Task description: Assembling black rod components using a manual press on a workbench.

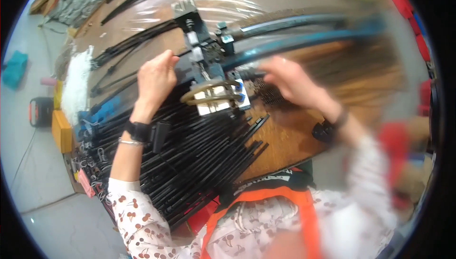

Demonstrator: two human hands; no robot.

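My left hand (158, 76) is closed in a pinch around a thin black rod (127, 79), just left of a small bench machine (202, 52). The rod's end points toward the machine's metal block. To the right of the machine, my right hand (289, 81) is smeared by motion, its fingers bent near a pile of small dark parts (268, 93). Whether it holds anything cannot be made out. Looped brown tubing (209, 90) with blue fittings sits on the machine's near side. Many black rods (190, 159) lie in a bundle in front of it.
Blue and grey bars (304, 40) run across the wooden table (280, 147) to the right. More black rods (137, 40) lie at the far left under clear film. A white bundle (78, 85) and a yellow box (61, 131) line the left edge.
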